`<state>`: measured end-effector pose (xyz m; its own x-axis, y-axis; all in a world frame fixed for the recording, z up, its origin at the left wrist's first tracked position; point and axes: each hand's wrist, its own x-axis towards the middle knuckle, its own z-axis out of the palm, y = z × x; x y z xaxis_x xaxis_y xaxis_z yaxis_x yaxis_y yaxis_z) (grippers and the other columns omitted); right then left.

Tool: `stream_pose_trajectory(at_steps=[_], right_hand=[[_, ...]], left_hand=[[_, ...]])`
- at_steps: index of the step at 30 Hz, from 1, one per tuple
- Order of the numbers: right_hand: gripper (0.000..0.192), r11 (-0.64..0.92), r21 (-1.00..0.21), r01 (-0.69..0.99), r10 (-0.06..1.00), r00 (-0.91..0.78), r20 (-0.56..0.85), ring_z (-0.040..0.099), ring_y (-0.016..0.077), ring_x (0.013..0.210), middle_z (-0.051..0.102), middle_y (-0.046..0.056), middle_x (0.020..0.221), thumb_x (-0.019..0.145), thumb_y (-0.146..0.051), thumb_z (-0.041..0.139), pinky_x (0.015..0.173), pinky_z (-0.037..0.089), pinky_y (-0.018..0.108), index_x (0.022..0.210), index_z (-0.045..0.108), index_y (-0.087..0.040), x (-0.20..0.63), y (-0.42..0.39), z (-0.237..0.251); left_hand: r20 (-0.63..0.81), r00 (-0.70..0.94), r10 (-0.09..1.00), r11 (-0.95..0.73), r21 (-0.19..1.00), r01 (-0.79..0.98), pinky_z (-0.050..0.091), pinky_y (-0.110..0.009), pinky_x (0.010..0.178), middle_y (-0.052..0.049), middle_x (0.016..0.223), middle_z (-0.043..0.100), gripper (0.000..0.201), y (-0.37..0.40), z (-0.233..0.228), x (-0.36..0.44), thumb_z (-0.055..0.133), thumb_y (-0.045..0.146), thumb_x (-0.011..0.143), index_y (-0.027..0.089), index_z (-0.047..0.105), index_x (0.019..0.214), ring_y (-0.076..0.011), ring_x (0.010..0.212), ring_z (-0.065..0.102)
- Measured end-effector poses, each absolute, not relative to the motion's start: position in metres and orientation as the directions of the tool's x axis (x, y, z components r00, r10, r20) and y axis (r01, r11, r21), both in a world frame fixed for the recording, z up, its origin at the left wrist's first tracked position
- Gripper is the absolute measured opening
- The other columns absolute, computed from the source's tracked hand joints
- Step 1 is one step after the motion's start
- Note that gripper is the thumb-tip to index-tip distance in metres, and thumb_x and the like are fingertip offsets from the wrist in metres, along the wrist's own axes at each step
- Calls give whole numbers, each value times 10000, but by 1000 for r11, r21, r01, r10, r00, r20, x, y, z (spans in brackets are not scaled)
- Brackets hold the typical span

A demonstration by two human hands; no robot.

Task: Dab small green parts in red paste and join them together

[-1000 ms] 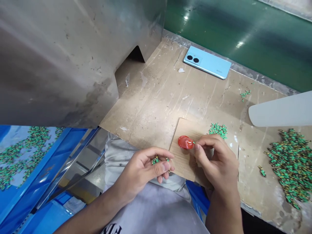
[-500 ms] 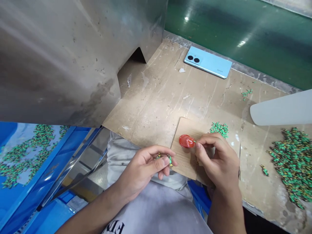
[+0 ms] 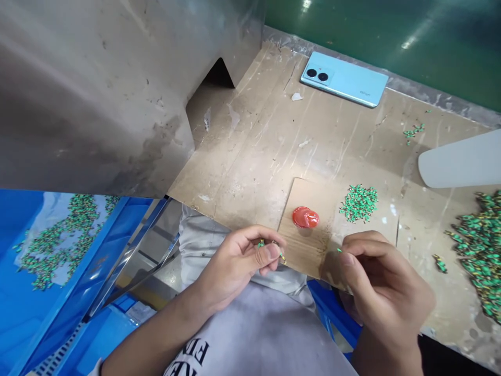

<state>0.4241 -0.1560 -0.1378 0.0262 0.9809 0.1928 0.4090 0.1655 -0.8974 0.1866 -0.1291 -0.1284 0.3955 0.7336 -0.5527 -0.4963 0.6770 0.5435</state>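
Observation:
Between the thumb and fingers of my left hand [image 3: 238, 261] are small green-and-yellow pieces [image 3: 282, 258], partly hidden by the fingers. My right hand [image 3: 385, 290] pinches a tiny green piece [image 3: 339, 250] at its fingertips, to the right of the cardboard pad [image 3: 303, 245]. A glossy red blob [image 3: 305, 216] of paste sits on this pad, ahead of both hands. Just beyond my right hand lies a small pile of tiny green pieces [image 3: 359, 202]. One loose green-and-yellow piece [image 3: 439, 263] lies right of that hand.
A large heap of green-and-yellow pieces [image 3: 483, 250] covers the table's right side. Farther back are a light blue phone [image 3: 344, 81] and a rounded pale grey object [image 3: 462, 159]. A metal housing [image 3: 117, 104] stands at left, above a blue tray [image 3: 27, 214] with more pieces.
My right hand has moved from the red blob rightward and closer to me, still pinching the tiny green piece. My left hand stays nearly in place. The view has shifted slightly.

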Motion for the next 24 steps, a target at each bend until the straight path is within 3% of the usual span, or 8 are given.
stream_pose_trajectory(at_steps=[5, 8, 12, 17, 24], right_hand=[[125, 63, -959, 277, 998, -16, 61, 582, 157, 694, 595, 16, 819, 1027, -164, 675, 549, 434, 279, 923, 671, -232, 404, -161, -124], [126, 25, -983, 184, 998, -65, 13, 581, 154, 710, 589, 17, 834, 1048, -181, 649, 551, 449, 255, 935, 662, -238, 391, -161, -115], [118, 9, -989, 146, 991, -137, -11, 574, 143, 717, 576, 6, 820, 1060, -200, 641, 535, 404, 241, 950, 646, -243, 385, -160, -114], [116, 41, -987, 157, 982, -188, 11, 581, 146, 731, 571, -2, 798, 1057, -202, 640, 572, 420, 254, 950, 633, -245, 385, -159, -120], [104, 26, -988, 150, 975, -220, -8, 578, 144, 728, 577, -7, 824, 1066, -223, 634, 597, 435, 263, 967, 628, -254, 385, -160, -123]], left_hand=[[-493, 329, 805, 587, 740, -329, 484, -170, 571, -30, 818, 769, 202, -133, -129, 191, 950, 294, 828, 156, 810, 875, -78, 619, 613], [-446, 296, 845, 519, 816, -255, 549, -181, 598, -8, 752, 776, 121, -138, -127, 194, 916, 202, 843, 180, 824, 919, -106, 620, 677], [-260, 252, 932, 312, 930, -195, 578, -170, 638, -9, 759, 811, 126, -141, -127, 196, 927, 139, 820, 190, 816, 851, -130, 677, 746], [-89, 254, 963, 148, 963, -224, 597, -178, 662, -31, 795, 815, 121, -140, -129, 194, 938, 194, 835, 183, 819, 847, -139, 712, 759], [-114, 258, 959, 156, 976, -149, 591, -162, 652, -25, 814, 818, 173, -141, -128, 194, 965, 206, 802, 190, 817, 892, -133, 709, 755]])
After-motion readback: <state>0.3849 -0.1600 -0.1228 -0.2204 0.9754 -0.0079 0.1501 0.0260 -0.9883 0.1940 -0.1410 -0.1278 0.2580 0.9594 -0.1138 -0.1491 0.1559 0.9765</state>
